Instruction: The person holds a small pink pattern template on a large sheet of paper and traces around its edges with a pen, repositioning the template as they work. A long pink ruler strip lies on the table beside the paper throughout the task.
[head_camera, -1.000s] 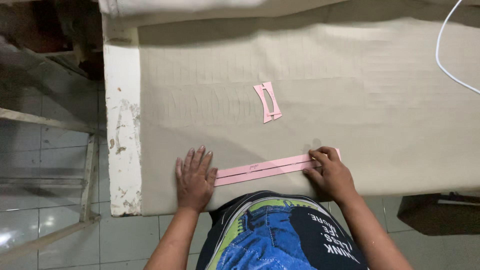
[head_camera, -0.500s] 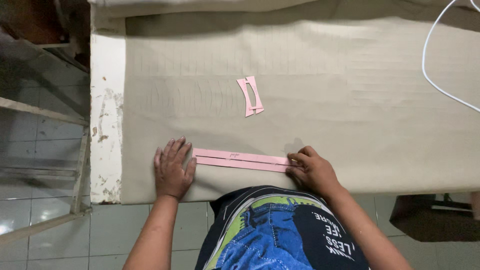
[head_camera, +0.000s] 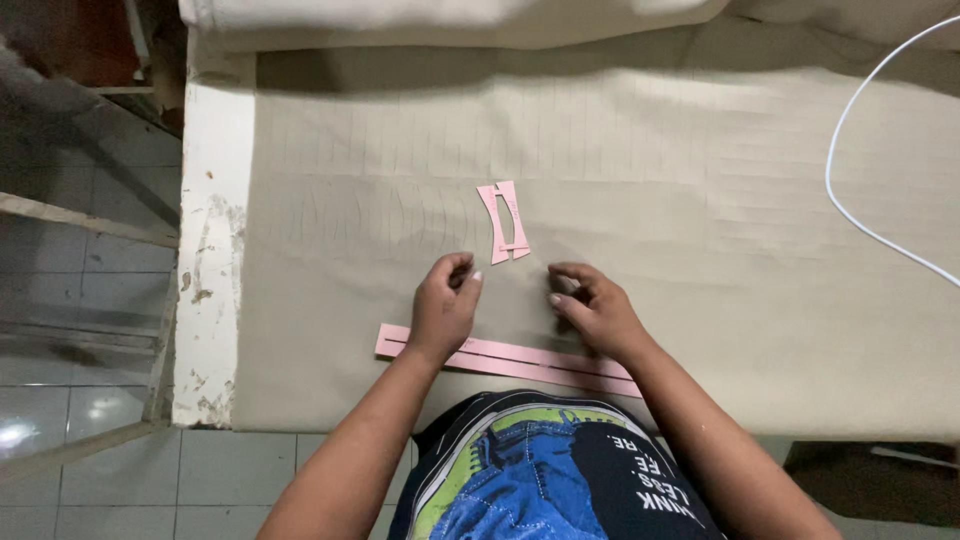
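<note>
Beige cloth (head_camera: 700, 200) covers our bench; both wrists lie across the long pink strip (head_camera: 510, 359) near its front edge; our left hand (head_camera: 444, 306) and right hand (head_camera: 590, 306), fingers loosely curled and holding nothing, sit just below the small pink template (head_camera: 504, 221) mid-bench; a white cable (head_camera: 850, 190) loops at the right edge.

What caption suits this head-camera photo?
Two hands, left hand and right hand, reach toward small pink template on beige cloth.

A long pink strip (head_camera: 505, 358) and a small pink template (head_camera: 503, 222) lie on beige cloth (head_camera: 700, 200) marked with faint lines. The table edge (head_camera: 207, 250) is chipped white, the cord (head_camera: 850, 190) white, the floor tiles (head_camera: 90, 300) pale grey.
</note>
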